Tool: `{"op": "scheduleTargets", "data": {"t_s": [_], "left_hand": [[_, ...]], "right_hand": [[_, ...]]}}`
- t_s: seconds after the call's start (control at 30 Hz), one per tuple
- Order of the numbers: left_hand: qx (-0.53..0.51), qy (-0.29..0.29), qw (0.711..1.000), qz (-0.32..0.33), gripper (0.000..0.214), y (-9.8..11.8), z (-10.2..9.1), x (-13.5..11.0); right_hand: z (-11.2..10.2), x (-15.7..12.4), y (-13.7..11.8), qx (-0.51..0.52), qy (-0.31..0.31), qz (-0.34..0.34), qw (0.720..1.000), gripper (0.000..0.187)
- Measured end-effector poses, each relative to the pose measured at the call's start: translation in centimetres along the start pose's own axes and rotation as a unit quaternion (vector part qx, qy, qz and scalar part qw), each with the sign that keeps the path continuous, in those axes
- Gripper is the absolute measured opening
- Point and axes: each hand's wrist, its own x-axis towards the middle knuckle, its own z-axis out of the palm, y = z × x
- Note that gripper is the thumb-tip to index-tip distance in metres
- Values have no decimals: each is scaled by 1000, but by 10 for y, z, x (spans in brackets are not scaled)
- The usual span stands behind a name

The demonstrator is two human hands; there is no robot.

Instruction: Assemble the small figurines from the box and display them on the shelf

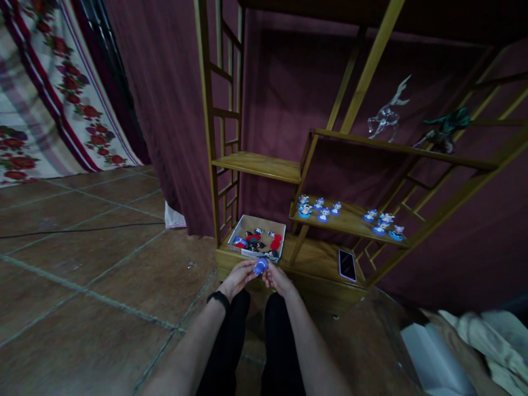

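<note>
My left hand and my right hand meet in front of my knees, both pinched on a small blue figurine. Just beyond them an open cardboard box sits on the bottom board of a wooden shelf unit; it holds several small red, black and blue figurines. More blue and white figurines stand in two groups on the low shelf to the right. A black band circles my left wrist.
A phone lies face up on the bottom board. A glass deer and a dark green figure stand on the upper shelf. Maroon curtains hang behind. Tiled floor spreads left, crossed by a cable. Cloth and a white box lie at right.
</note>
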Motion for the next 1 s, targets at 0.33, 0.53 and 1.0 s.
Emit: {"op": "scheduleTargets", "data": {"t_s": [0.33, 0.53, 1.0], "left_hand": [[-10, 92, 996, 8, 5, -1, 0, 6], [6, 87, 996, 12, 11, -7, 1, 8], [59, 63, 996, 31, 19, -13, 4, 6]], "right_hand": [[2, 4, -1, 51, 108, -85, 989, 36], [5, 6, 3, 23, 86, -95, 992, 43], [11, 3, 2, -4, 85, -105, 991, 32]]}}
